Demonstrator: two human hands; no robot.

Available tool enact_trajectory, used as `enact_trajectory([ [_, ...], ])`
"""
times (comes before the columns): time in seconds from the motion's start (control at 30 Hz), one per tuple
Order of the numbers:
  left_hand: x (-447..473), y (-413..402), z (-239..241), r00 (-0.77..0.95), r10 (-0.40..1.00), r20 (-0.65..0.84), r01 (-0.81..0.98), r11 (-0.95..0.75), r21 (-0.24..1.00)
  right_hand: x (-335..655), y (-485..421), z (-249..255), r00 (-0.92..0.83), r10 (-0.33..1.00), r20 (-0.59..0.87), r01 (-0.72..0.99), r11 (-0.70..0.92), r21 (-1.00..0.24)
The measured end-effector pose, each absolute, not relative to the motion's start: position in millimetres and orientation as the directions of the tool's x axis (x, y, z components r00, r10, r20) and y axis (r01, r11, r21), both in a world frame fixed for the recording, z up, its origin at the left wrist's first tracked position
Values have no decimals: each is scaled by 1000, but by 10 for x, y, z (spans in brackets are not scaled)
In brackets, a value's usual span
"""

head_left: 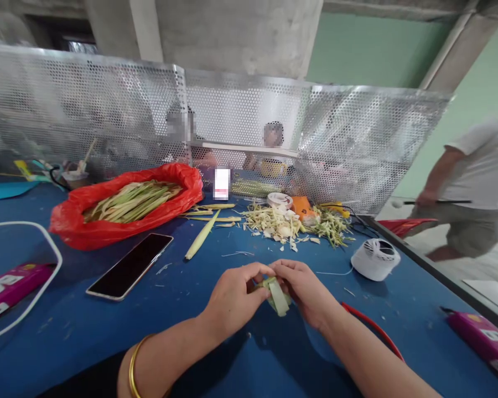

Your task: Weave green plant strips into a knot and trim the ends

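- Your left wrist carries a gold bangle (133, 367), low in the view and nearest to you.
- Your left hand (232, 296) and your right hand (305, 290) meet just above the blue table (191, 342). Both are closed, and the fingertips pinch the same folded green leaf strip (279, 297).
- The strip sits between the two hands, in the middle of the view and lifted a little off the table. Its pale end hangs down below your fingers.
- A thin red cord (373, 329) curves on the table just beside your right forearm.
- To your left a dark phone (129, 265) lies flat, screen up. To your right stands a small white fan (375, 258).
- A pink box (483, 340) lies near the right edge – another pink box (12, 284) lies at the far left.
- Further away, one long pale stalk (201, 236) lies alone on the table.
- Behind it a red plastic bag (124, 221) is open and full of green strips. A pile of cut leaf scraps (274, 221) lies to its right.
- At the far edge a perforated metal screen (357, 138) stands. Another person (468, 188) is beyond the table on the right.
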State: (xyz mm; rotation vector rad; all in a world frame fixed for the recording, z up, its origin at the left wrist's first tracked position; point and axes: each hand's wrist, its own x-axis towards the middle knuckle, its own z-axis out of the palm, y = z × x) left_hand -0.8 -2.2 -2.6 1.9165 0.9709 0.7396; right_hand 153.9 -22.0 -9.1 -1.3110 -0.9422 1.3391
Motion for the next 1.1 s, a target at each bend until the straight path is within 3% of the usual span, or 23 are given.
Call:
enact_trajectory([
  [0.33, -7, -28, -7, 595, 804, -1, 318, -235, 919, 1606, -160, -104, -21, 946, -322, -260, -316, -912],
  [0.6, 10, -50, -85, 787, 596, -158, 230, -46, 972, 1535, -196, -88, 29, 980, -195, -253, -182, -950],
  [0.9, 0, -46, -38, 832, 506, -227, 244, 33, 969, 1575, -168, -149, 176, 975, -136, -180, -104, -978],
  [1.1, 16, -65, -62, 836, 525, -157, 175, 16, 984, 1556, -184, -125, 180, 975, -133, -215, -93, -972],
])
